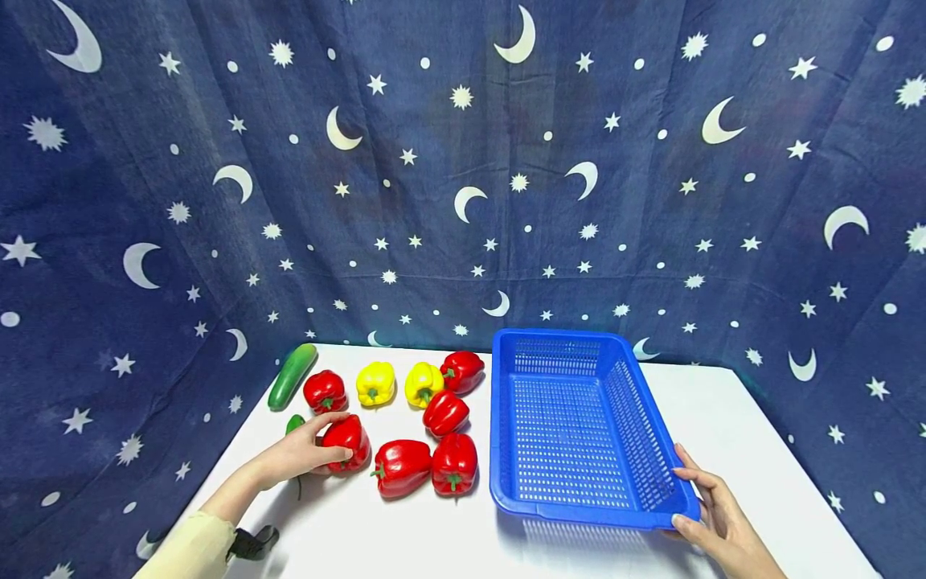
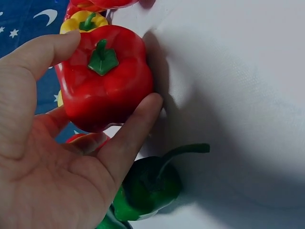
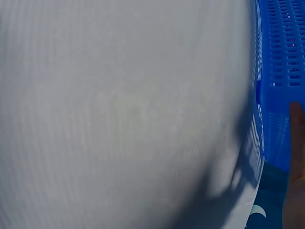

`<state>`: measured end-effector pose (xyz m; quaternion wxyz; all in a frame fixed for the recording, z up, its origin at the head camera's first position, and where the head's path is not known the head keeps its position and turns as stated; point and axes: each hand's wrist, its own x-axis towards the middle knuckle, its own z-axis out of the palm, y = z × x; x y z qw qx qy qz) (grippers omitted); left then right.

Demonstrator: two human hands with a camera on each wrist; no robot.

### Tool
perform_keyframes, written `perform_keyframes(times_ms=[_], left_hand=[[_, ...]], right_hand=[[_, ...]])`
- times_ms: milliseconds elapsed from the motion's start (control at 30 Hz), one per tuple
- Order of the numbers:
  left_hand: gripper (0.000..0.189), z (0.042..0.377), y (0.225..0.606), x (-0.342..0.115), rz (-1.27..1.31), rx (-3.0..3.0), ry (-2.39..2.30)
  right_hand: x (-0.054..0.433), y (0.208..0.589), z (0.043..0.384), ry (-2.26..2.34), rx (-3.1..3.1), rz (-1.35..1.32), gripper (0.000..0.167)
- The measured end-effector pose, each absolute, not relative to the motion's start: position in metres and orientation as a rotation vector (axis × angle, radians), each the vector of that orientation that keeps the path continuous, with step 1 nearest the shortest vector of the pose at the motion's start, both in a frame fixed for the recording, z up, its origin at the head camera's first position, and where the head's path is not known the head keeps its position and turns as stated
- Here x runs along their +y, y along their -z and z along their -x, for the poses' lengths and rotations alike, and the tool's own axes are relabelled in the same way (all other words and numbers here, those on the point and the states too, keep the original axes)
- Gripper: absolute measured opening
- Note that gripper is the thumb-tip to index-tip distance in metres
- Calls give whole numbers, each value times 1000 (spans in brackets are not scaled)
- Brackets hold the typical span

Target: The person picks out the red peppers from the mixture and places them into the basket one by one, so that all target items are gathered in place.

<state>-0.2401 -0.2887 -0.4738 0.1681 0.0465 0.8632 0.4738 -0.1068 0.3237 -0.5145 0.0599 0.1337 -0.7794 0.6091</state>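
red pepper (image 1: 352,438), blue basket (image 1: 564,513), star-and-moon cloth (image 1: 419,193)

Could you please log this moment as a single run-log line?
left hand: grips red pepper | right hand: holds blue basket at near right corner | yellow peppers: left of basket | cucumber: back left

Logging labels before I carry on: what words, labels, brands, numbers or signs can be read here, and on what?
No readable text in any view.
The blue basket and the red pepper in the left hand show no lettering.
The blue backdrop carries only printed moons, stars and dots.
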Motion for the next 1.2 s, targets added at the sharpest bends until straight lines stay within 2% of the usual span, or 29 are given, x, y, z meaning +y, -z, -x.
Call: perform_keyframes(times_ms=[400,667,933,1200], left_hand=[[80,245,471,-291,-210,2376,-1365],[77,249,473,-291,-169,2411,-1340],[78,249,473,-289,-142,2453,-1289],[80,248,476,-290,-183,2446,-1302]], right_hand=[[324,519,108,-1990,-2298,-360,55],[323,520,109,-1996,-2286,-363,54],[324,525,111,-1856,-2208,-582,54],[325,523,112,-1763,-2244,-581,53]])
